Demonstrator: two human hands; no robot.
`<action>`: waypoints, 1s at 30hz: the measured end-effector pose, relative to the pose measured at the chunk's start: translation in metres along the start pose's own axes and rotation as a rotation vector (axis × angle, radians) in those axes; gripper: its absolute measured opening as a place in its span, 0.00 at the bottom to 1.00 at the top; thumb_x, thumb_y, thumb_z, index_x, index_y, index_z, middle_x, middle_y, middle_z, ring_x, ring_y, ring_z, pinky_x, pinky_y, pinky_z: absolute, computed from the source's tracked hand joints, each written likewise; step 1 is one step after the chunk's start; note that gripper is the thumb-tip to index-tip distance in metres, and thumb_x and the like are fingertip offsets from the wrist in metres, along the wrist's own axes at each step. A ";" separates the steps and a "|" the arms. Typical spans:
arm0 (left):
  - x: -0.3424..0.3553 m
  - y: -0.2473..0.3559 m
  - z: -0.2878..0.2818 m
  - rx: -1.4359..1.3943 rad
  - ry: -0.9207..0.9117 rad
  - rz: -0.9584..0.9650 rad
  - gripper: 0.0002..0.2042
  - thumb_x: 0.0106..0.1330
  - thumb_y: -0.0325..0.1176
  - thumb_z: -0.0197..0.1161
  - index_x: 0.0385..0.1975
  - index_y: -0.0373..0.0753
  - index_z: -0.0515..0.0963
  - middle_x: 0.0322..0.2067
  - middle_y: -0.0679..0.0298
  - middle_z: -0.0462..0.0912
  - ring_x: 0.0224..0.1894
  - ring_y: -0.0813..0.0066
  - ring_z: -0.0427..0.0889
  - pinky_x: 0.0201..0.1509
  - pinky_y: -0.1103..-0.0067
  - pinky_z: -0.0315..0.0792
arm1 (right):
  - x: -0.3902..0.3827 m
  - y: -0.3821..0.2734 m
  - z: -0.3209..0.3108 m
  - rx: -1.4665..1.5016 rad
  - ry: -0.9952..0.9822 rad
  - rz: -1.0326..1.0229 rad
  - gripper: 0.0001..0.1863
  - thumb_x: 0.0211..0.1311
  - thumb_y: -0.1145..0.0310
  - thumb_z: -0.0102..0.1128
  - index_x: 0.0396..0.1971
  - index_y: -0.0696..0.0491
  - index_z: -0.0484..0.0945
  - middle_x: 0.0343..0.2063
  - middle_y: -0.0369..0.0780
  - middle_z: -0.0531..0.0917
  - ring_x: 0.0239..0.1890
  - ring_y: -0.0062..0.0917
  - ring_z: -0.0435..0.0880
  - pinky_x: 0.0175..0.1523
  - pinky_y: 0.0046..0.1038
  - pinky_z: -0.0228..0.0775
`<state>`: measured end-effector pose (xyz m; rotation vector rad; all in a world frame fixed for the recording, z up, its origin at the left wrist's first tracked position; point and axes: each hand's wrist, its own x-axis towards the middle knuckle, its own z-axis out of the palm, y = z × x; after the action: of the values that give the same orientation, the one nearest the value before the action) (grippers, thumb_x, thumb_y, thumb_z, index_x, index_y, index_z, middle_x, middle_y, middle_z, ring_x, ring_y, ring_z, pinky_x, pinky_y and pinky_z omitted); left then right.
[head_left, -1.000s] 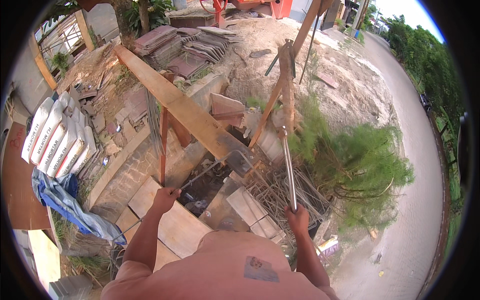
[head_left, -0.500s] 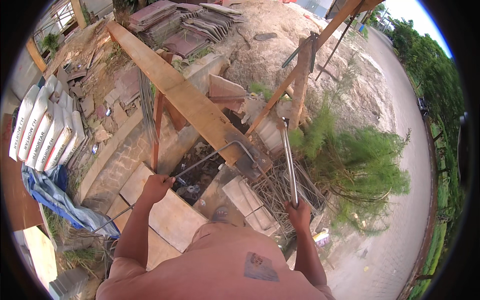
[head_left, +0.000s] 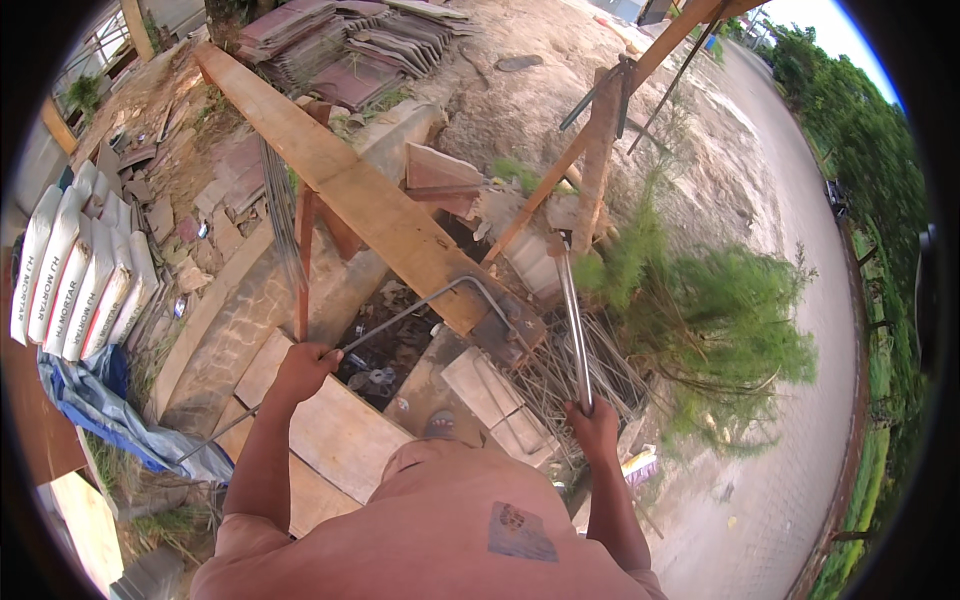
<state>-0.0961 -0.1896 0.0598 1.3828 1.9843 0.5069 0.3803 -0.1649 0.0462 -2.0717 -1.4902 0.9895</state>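
Rod (head_left: 400, 316) in your left hand (head_left: 305, 372): the fingers are clamped round it, thumb toward the bend. Behind your fist it slants down to the lower left, over the blue tarp (head_left: 130, 425); ahead, it rises to the upper right, then bends down across the near end of the plank (head_left: 370, 205). That bent part lies over the dark plate (head_left: 510, 330) there, though you cannot tell from this view which parts touch.

Your right hand (head_left: 594, 428) has its fingers closed round the lower end of a silver pipe (head_left: 577, 330). The pipe points up and away from you, a little to the left, its far end near the foot of a short wooden post (head_left: 596, 165). Whether the two touch is unclear.

Between your hands, beyond your sandalled foot (head_left: 440, 424), a hollow (head_left: 365, 345) full of debris opens below the rod. Pale boards (head_left: 345, 440) lie beside your left forearm. A tangle of thin bars (head_left: 615, 370) sits just beside the pipe, with a green bush (head_left: 715, 345) to its right. White bags (head_left: 80, 270) stand stacked at far left, above the tarp.
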 end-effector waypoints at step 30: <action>0.010 -0.013 0.006 0.011 0.011 -0.021 0.17 0.62 0.43 0.61 0.25 0.32 0.81 0.17 0.52 0.77 0.22 0.60 0.78 0.32 0.69 0.70 | 0.052 0.039 -0.111 -0.609 0.137 -0.272 0.19 0.49 0.53 0.69 0.22 0.54 0.75 0.19 0.47 0.79 0.25 0.46 0.79 0.29 0.41 0.67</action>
<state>-0.1031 -0.1860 0.0441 1.3674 2.0107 0.4964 0.4975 -0.1212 0.0777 -2.1657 -2.1122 0.2980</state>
